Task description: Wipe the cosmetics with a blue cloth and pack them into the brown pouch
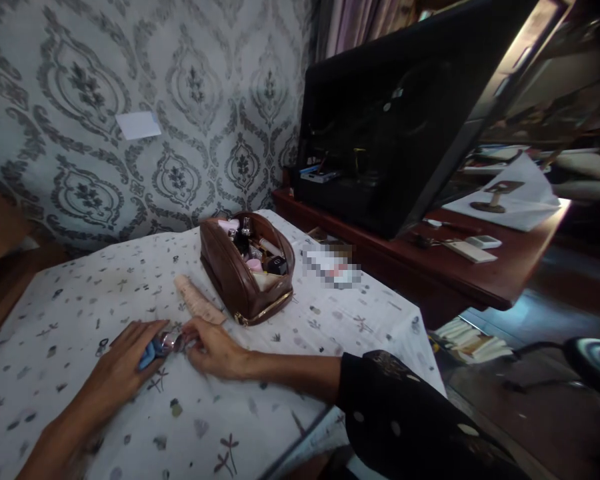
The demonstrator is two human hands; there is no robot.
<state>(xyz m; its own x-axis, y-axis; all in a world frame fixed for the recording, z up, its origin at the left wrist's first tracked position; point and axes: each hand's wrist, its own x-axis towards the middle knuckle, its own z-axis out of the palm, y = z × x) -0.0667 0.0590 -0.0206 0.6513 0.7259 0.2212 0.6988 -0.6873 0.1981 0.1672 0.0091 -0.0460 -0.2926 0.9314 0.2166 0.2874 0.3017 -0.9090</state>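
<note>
My left hand [133, 353] is closed around a small blue bottle [151, 353] with a shiny silver top, held low over the patterned tablecloth. Most of the bottle is hidden by the fingers. Close against the silver top [171, 342], my right hand [213, 350] has its fingers curled in a pinch; what lies between them is too small to make out. Just beyond the right hand lies a pale pink tube [197, 300]. Behind it stands a brown cosmetics bag [230, 287], unzipped and filled with several bottles, tubes and a black box.
White tablecloth [55, 333] with plant prints covers the table. A blurred-out item [333, 265] lies right of the bag. A large television [390, 127] stands on a dark red cabinet [480, 280] at the right, with papers and small items. Patterned wallpaper backs the table.
</note>
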